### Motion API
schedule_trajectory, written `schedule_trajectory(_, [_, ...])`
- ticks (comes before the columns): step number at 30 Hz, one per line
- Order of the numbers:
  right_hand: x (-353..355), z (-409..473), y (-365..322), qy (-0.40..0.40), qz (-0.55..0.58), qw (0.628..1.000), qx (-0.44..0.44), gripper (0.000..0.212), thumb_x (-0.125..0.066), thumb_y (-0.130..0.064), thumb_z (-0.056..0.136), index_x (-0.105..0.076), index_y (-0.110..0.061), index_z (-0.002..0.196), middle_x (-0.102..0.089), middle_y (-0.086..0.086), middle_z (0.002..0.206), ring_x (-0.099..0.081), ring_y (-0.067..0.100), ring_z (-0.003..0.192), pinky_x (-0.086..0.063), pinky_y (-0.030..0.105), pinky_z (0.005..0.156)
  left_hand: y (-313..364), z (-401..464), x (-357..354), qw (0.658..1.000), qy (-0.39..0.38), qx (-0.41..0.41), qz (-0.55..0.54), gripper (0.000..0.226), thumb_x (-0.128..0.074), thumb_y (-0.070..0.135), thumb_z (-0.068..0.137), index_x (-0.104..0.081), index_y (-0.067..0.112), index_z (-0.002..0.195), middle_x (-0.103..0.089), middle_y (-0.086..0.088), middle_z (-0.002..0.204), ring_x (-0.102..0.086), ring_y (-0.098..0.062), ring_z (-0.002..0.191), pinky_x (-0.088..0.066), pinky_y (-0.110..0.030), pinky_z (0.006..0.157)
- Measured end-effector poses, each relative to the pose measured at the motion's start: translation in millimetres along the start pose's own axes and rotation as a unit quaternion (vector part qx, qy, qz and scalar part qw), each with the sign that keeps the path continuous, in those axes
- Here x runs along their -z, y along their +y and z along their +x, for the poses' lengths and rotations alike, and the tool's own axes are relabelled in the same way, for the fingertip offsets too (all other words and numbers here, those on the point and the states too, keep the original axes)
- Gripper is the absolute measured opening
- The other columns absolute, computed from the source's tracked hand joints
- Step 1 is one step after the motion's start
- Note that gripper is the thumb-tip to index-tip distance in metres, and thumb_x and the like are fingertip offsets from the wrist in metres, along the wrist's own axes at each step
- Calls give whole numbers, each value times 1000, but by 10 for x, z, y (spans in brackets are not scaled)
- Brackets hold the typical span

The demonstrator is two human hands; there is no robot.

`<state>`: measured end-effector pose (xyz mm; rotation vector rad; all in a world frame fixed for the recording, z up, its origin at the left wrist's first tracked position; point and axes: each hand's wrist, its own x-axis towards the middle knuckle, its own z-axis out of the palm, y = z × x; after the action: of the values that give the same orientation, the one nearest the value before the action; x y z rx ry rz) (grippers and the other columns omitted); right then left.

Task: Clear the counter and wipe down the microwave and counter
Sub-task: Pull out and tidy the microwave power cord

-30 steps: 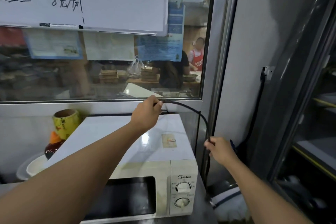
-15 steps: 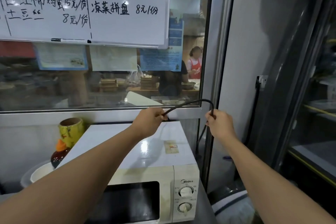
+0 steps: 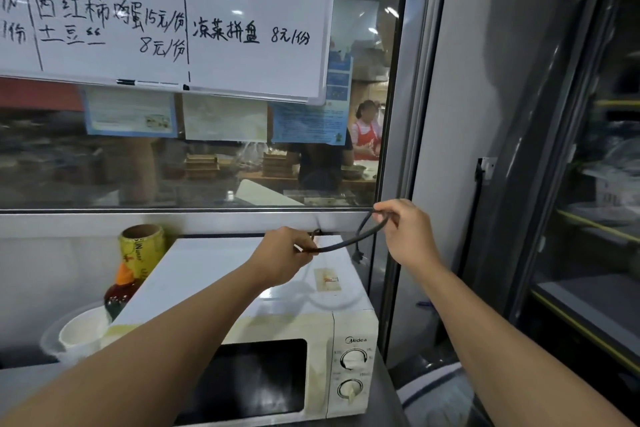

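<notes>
Both hands pinch the black power cord [image 3: 349, 243] above the microwave [image 3: 277, 305]: the left hand [image 3: 289, 253] is closed on it over the top's rear edge, the right hand [image 3: 403, 230] closed on its folded bend past the right rear corner. The plug [image 3: 358, 256] dangles free between them, just off that corner. Judging from this, the cord is being coiled; lay even loops on the top, clear of the counter [image 3: 20, 381] beside the bowls [image 3: 81, 331] and bottle [image 3: 119, 291].
</notes>
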<state>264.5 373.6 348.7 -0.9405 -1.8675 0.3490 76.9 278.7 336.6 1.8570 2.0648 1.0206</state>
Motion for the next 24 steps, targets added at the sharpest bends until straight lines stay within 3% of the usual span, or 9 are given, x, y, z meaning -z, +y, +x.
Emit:
schedule_trajectory(2, [-49,-69,-31,-5,19,1000,7,18,-58,2,88,-68,-7,100,-61,3,100,-62,18,95,-48,19,86,-34,-53,0,1000,-4,8,-25,19,-62,2,85,-72,11,99,-69,-1,102,-64,-16,90,-43,-17,77])
schedule_trajectory(5, [-141,-186,-53,-24,42,999,19,21,-58,11,84,-69,-3,96,-62,8,101,-64,22,94,-53,31,88,-112,-158,-27,997,-22,40,-66,29,-55,-9,83,-69,6,102,-68,-3,106,-63,-17,100,-46,-18,82])
schedule_trajectory(9, [-266,-358,-49,-51,40,998,25,22,-55,12,86,-70,0,95,-62,10,103,-62,21,94,-51,29,91,-234,-277,-83,980,-39,115,-160,29,-42,-8,87,-66,6,96,-65,-9,101,-64,-21,90,-46,-23,73])
schedule_trajectory(12, [-355,-510,-41,-91,41,995,18,28,-50,15,86,-71,0,98,-61,10,106,-62,21,97,-48,22,91,-321,-322,-102,972,-37,159,-169,19,-53,4,89,-64,9,103,-63,-9,108,-61,-25,100,-48,-33,85])
schedule_trajectory(15, [-424,-612,-18,-156,47,987,-13,32,-46,14,88,-71,-1,99,-60,6,107,-61,19,99,-48,24,93,-399,-346,-99,970,-32,194,-142,38,-63,4,84,-58,11,122,-56,-9,123,-55,-24,112,-46,-35,97])
schedule_trajectory(18, [-491,-667,2,-192,66,978,-54,27,-49,7,90,-73,-4,92,-62,1,101,-62,17,94,-50,26,91,-441,-381,-98,956,-28,240,-168,54,-72,2,78,-52,5,128,-60,-14,115,-60,-25,100,-46,-38,99])
schedule_trajectory(21, [-570,-751,26,-213,95,967,-99,15,-62,-2,86,-74,-10,90,-65,-7,96,-63,4,88,-48,9,77,-432,-424,-117,941,-24,260,-214,52,-69,-4,78,-51,-2,127,-64,-19,108,-65,-27,86,-52,-39,91])
schedule_trajectory(24, [-662,-822,74,-229,137,951,-159,18,-66,1,81,-71,-13,91,-69,-6,93,-67,2,83,-51,10,69,-384,-437,-148,934,-43,265,-236,49,-65,-6,81,-48,-2,127,-63,-17,112,-67,-26,83,-52,-25,61])
